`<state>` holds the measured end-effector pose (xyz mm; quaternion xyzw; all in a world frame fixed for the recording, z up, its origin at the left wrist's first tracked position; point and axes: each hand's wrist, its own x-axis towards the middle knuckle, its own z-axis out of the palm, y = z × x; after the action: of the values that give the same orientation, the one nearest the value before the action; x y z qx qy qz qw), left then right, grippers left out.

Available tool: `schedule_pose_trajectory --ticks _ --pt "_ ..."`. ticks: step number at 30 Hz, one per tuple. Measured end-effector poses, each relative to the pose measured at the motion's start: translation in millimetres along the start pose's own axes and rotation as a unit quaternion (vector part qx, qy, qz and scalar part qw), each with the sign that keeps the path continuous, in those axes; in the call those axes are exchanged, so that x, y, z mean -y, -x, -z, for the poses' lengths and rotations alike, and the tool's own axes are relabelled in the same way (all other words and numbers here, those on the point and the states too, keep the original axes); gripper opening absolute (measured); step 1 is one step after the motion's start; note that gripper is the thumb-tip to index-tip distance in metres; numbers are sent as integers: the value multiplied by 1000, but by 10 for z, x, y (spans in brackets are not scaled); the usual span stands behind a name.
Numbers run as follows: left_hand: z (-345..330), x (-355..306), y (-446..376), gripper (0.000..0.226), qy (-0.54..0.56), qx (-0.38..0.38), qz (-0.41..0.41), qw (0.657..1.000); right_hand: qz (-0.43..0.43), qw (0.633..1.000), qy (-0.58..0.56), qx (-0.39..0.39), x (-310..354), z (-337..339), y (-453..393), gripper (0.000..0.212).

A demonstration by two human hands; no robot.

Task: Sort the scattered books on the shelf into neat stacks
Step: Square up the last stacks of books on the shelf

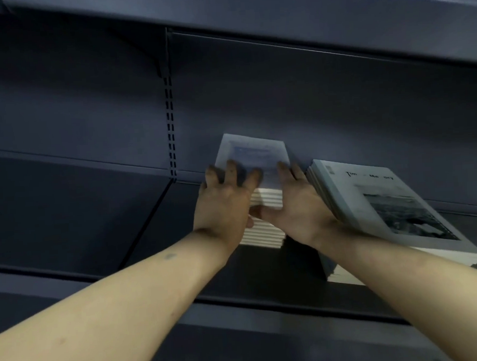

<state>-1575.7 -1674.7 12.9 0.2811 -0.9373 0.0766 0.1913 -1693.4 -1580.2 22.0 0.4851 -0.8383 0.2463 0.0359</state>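
Observation:
A stack of several pale books with cream page edges stands on the dark shelf, near the back wall. My left hand rests on its left side, fingers spread over the top cover and thumb on the front page edges. My right hand holds the stack's right side, fingers over the top and thumb against the front. To the right lies a second stack of larger grey books, its top cover showing a dark photograph; that stack is fanned askew.
The shelf above overhangs close overhead. A slotted upright runs down the back wall left of the books. The shelf's front lip crosses below my forearms.

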Motion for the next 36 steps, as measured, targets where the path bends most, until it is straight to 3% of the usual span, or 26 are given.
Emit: schedule_pose_trajectory --ticks 4,8,11,14,17,21,24,28,36 --pt "27 -16 9 94 -14 -7 1 1000 -19 999 7 28 34 51 53 110" --pt "110 -50 33 90 -35 1 2 999 7 992 127 5 71 131 188 108" --pt "232 -215 82 104 -76 14 9 997 45 981 186 -21 -21 332 291 98" --pt "300 -561 204 88 8 -6 -94 996 45 975 211 -52 -322 583 396 85" --pt "259 -1011 343 83 93 -8 -157 983 18 966 257 -3 -678 792 561 86" --pt "203 -1437 351 105 171 101 -72 978 24 949 309 56 -969 951 742 84" --pt "195 -1664 382 110 304 179 3 936 47 942 321 83 -1220 1078 910 81" --pt "190 -1858 376 106 393 172 67 901 71 931 338 116 -1524 1239 1069 86" --pt "59 -2014 257 97 342 152 114 920 125 918 354 127 -1615 1119 1110 83"
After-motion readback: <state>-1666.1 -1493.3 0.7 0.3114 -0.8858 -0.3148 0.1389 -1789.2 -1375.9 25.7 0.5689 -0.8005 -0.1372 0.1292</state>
